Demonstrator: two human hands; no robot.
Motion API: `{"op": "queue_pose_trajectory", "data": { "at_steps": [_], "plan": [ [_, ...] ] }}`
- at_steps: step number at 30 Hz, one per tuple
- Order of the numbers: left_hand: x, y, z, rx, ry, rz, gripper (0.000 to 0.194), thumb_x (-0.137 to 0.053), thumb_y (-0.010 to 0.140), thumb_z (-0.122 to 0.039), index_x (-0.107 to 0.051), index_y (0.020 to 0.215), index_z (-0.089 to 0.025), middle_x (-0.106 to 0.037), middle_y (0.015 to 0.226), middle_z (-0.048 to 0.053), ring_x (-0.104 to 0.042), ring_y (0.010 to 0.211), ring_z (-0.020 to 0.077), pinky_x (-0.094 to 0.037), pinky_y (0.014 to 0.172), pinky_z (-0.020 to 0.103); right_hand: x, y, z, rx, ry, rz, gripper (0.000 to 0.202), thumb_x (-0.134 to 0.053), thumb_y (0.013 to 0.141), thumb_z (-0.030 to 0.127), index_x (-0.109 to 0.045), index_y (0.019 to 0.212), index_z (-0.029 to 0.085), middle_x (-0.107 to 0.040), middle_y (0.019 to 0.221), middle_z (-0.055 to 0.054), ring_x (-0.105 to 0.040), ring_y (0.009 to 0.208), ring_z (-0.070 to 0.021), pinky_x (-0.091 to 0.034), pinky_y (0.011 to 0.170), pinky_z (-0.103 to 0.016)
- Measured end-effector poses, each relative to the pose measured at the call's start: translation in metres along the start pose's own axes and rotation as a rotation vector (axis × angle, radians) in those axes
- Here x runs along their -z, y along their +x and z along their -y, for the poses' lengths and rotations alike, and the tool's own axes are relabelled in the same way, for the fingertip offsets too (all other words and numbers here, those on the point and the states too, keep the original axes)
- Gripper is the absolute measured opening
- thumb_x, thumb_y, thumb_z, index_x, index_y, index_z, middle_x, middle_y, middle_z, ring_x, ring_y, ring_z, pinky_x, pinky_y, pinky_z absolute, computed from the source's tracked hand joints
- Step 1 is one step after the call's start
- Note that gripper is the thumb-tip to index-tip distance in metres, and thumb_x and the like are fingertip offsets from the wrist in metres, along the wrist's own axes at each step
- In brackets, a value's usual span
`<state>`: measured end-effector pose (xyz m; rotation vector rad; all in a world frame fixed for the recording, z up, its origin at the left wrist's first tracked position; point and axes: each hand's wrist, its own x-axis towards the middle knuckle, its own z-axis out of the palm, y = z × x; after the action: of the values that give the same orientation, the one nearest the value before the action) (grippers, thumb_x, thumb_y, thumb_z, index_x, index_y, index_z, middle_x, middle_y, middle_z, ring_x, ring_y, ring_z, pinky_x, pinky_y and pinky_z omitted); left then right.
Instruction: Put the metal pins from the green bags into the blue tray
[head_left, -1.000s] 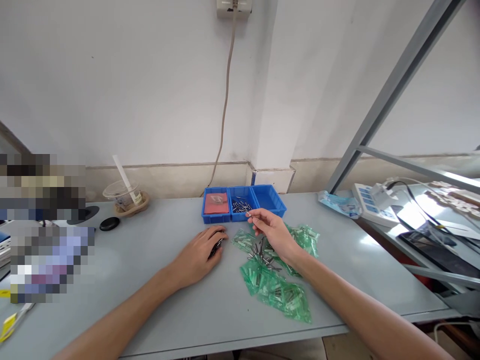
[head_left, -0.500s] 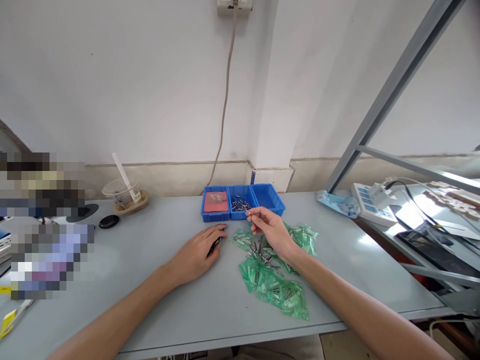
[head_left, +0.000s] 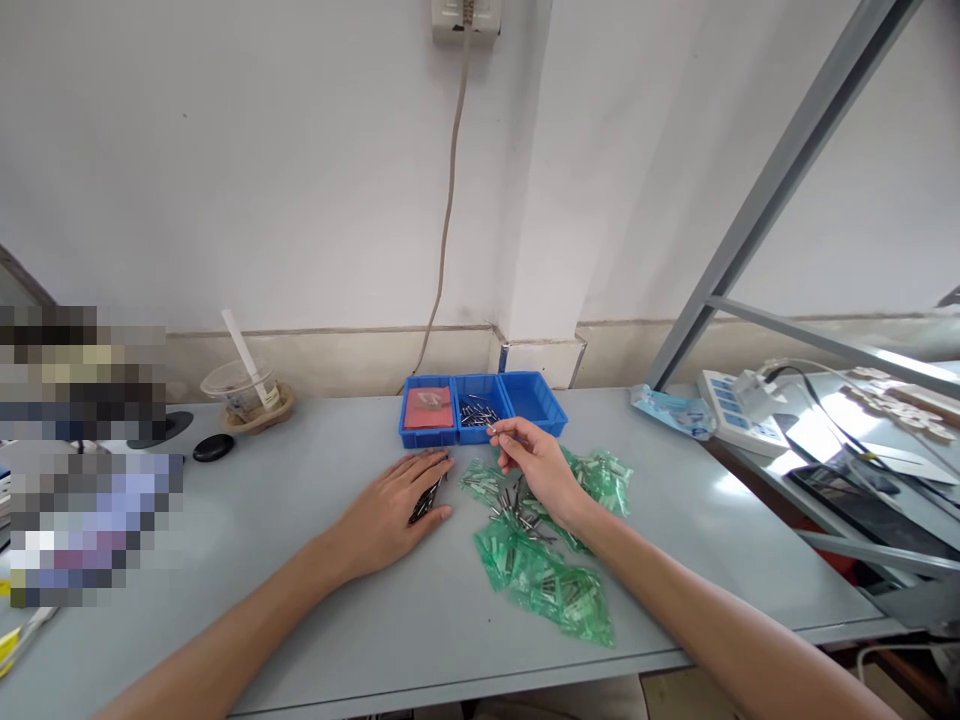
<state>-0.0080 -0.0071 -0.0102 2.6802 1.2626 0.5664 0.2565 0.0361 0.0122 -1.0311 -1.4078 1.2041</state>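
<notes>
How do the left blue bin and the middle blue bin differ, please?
The left blue bin has a flat pink sheet in it; the middle blue bin holds a jumble of thin metal pieces. The left hand is in front of the left blue bin, while the right hand is at the middle blue bin's near right corner. Both are open-topped and side by side.

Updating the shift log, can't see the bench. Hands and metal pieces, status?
Left hand cupped over dark metal pieces. Right hand pinching a small metal piece near the middle blue bin. Nearby clutter: green bags beside right wrist.
</notes>
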Motion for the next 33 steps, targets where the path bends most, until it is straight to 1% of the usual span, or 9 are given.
{"op": "queue_pose_trajectory", "data": {
  "at_steps": [3,6,10,13,19,26,30,33],
  "plan": [
    [0.0014,0.0,-0.0006,-0.004,-0.003,0.01,0.054,-0.05,0.108,-0.049,-0.044,0.159,-0.031,-0.04,0.166,0.007,-0.042,0.151,0.0296,-0.037,0.125,0.054,-0.001,-0.0005,0.0009,0.002,0.002,0.002,0.028,-0.07,0.088,0.047,-0.071,0.102,0.023,-0.07,0.097,-0.005,-0.06,0.07,-0.0161,-0.051,0.066,-0.033],
    [0.0029,-0.0006,-0.0014,-0.001,-0.004,0.019,0.05,-0.049,0.109,-0.048,-0.049,0.156,-0.032,-0.041,0.166,0.006,-0.043,0.15,0.0302,-0.039,0.123,0.054,-0.0016,-0.0005,0.0015,0.007,-0.004,0.006,0.028,-0.069,0.088,0.047,-0.071,0.101,0.023,-0.069,0.095,-0.004,-0.06,0.069,-0.0163,-0.051,0.065,-0.033],
    [0.0025,-0.0025,-0.0026,0.02,-0.026,-0.027,0.05,-0.052,0.107,-0.048,-0.051,0.154,-0.031,-0.04,0.165,0.008,-0.047,0.147,0.0318,-0.047,0.118,0.051,-0.0021,-0.0007,0.002,0.002,-0.018,0.006,0.027,-0.068,0.088,0.047,-0.071,0.101,0.023,-0.069,0.096,-0.004,-0.059,0.069,-0.016,-0.051,0.066,-0.033],
    [0.0006,-0.004,-0.0037,0.039,-0.014,-0.055,0.049,-0.053,0.106,-0.049,-0.053,0.151,-0.031,-0.043,0.162,0.009,-0.048,0.145,0.0333,-0.049,0.115,0.052,-0.0026,-0.0012,0.0024,0.003,-0.026,0.009,0.027,-0.068,0.089,0.047,-0.071,0.101,0.023,-0.069,0.096,-0.004,-0.059,0.069,-0.0158,-0.051,0.067,-0.033],
    [-0.0035,-0.0053,-0.0036,0.087,0.014,-0.051,0.05,-0.052,0.106,-0.052,-0.053,0.151,-0.03,-0.048,0.156,0.011,-0.05,0.142,0.0333,-0.048,0.115,0.055,-0.0026,-0.001,0.0032,0.014,-0.038,0.01,0.025,-0.067,0.09,0.045,-0.071,0.101,0.023,-0.069,0.096,-0.004,-0.058,0.068,-0.0153,-0.051,0.066,-0.033],
    [-0.005,-0.0049,-0.0006,0.04,-0.006,-0.067,0.051,-0.052,0.106,-0.052,-0.052,0.152,-0.029,-0.051,0.157,0.009,-0.051,0.143,0.0308,-0.045,0.119,0.052,-0.0015,-0.0015,0.0041,0.017,-0.047,0.024,0.026,-0.067,0.09,0.046,-0.072,0.101,0.024,-0.069,0.095,-0.003,-0.057,0.067,-0.0151,-0.049,0.067,-0.033],
    [-0.0027,-0.0042,-0.0022,0.037,-0.026,-0.046,0.052,-0.052,0.107,-0.051,-0.051,0.154,-0.029,-0.049,0.16,0.008,-0.05,0.145,0.0304,-0.045,0.119,0.051,-0.0003,-0.0023,0.0049,0.013,-0.054,0.021,0.025,-0.066,0.09,0.046,-0.071,0.103,0.024,-0.07,0.096,-0.003,-0.057,0.068,-0.0154,-0.049,0.067,-0.033],
    [-0.0004,-0.0039,-0.0043,0.055,-0.031,0.005,0.052,-0.049,0.108,-0.05,-0.048,0.156,-0.03,-0.044,0.164,0.008,-0.047,0.148,0.0311,-0.045,0.119,0.052,0.0008,-0.0032,0.0066,0.022,-0.056,0.016,0.023,-0.066,0.091,0.044,-0.071,0.103,0.024,-0.07,0.097,-0.004,-0.057,0.068,-0.0153,-0.049,0.067,-0.033]
  ]
}}
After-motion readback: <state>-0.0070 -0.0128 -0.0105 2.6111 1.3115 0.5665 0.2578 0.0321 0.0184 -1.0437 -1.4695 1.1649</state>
